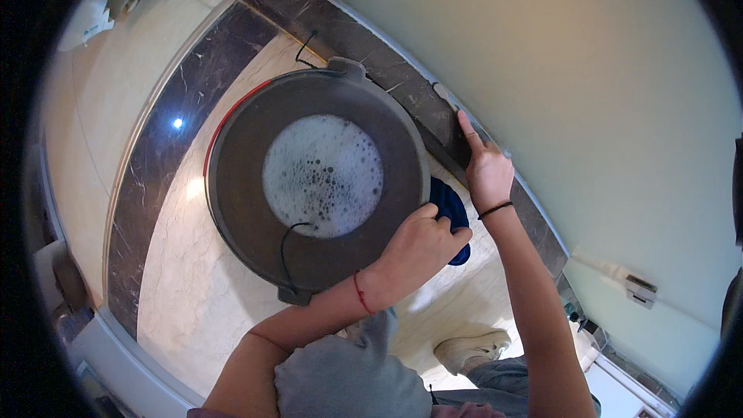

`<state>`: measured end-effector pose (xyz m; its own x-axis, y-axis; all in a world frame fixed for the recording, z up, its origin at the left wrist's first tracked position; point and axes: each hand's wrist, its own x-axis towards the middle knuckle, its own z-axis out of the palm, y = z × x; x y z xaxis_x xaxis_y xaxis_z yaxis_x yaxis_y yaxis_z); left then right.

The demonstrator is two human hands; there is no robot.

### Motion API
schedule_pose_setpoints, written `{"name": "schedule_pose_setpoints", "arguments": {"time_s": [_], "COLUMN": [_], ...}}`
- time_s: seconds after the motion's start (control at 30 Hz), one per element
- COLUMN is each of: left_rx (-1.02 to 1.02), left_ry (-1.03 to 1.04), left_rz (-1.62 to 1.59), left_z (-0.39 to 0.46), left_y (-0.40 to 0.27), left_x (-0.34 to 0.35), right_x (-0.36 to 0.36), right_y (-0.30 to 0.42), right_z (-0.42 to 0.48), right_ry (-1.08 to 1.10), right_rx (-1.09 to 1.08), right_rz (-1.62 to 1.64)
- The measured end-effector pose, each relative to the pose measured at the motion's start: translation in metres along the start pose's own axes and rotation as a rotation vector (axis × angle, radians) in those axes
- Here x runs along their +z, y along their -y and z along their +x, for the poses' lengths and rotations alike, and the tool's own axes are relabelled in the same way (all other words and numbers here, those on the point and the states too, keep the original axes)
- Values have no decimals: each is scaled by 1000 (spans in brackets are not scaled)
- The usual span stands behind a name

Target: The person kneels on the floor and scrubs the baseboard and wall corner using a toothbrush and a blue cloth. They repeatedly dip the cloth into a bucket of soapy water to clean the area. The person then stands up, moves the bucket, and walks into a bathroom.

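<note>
My left hand (pixel 421 252), with a red string at the wrist, is curled at the right rim of a large dark round tub (pixel 238 186). White foamy liquid (pixel 322 180) lies in the bottom of the tub. A dark blue item (pixel 450 203), perhaps cloth, shows around my left fingers; whether they grip it or the rim is not clear. My right hand (pixel 490 171), wearing a black band, holds a slim pale tool (pixel 446 94) along the top edge of the dark marble skirting (pixel 395 75). Its index finger points along the tool, whose far end touches the skirting's edge.
A pale green wall (pixel 580 98) rises above the skirting. The floor is cream marble (pixel 180 284) with a dark curved border (pixel 168 110). A beige shoe (pixel 470 348) stands below my arms. A small metal fitting (pixel 640 290) sits on the wall. Black cords (pixel 284 249) hang at the tub's handles.
</note>
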<state>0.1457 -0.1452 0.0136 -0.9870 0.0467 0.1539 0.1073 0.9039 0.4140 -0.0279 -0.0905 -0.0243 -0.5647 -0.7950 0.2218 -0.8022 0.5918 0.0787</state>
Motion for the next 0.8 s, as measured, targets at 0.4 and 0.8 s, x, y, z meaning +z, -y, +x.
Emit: {"name": "schedule_pose_setpoints", "arguments": {"time_s": [0.4, 0.8], "left_rx": [-2, -8], "left_ry": [-42, -43], "left_rz": [-5, -25], "left_z": [0, 0], "left_y": [0, -1], "left_x": [-2, -3], "right_x": [-3, 1], "right_y": [12, -39], "right_z": [14, -57], "right_ry": [98, 178], "right_rx": [61, 130], "right_rz": [104, 109]}}
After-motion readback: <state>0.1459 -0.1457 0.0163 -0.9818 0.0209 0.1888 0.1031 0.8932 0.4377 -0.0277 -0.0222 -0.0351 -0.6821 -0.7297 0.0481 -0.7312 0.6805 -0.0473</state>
